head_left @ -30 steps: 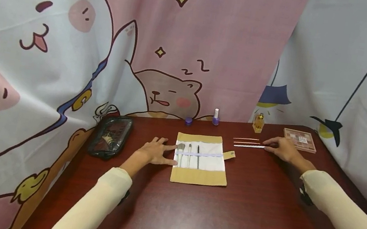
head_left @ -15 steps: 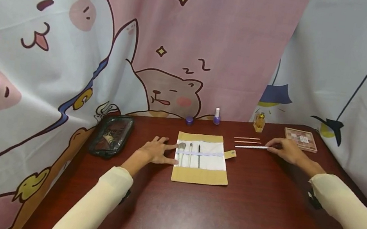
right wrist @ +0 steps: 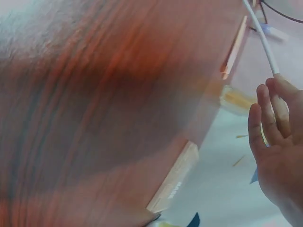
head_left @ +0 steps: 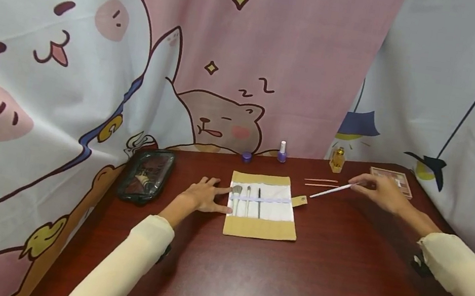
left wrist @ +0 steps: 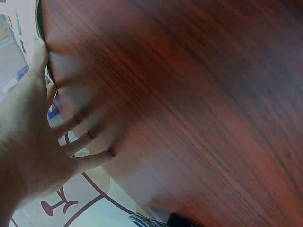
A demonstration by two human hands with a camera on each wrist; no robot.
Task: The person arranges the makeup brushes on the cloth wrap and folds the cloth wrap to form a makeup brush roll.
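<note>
A tan and white brush roll [head_left: 263, 206] lies open on the dark red table [head_left: 291, 279], with three brushes [head_left: 245, 199] tucked under its elastic band. My left hand [head_left: 205, 195] [left wrist: 42, 127] lies flat on the table, its fingers spread and touching the roll's left edge. My right hand [head_left: 380, 190] [right wrist: 279, 137] pinches the end of a thin white brush [head_left: 331, 190] [right wrist: 261, 40], lifted at a slant with its tip pointing toward the roll's tab. Two thin orange sticks [head_left: 321, 182] [right wrist: 234, 49] lie on the table just behind it.
A black transparent pouch [head_left: 146, 175] sits left of the roll. Along the back stand a small purple jar [head_left: 246, 157], a purple nail polish bottle [head_left: 282, 152] and an amber perfume bottle [head_left: 337, 160]. An eyeshadow palette [head_left: 391, 178] lies behind my right hand. Printed curtains surround the table.
My right hand has raised the white brush off the table and tilted it, moving slightly right. The left hand stays on the roll's edge.
</note>
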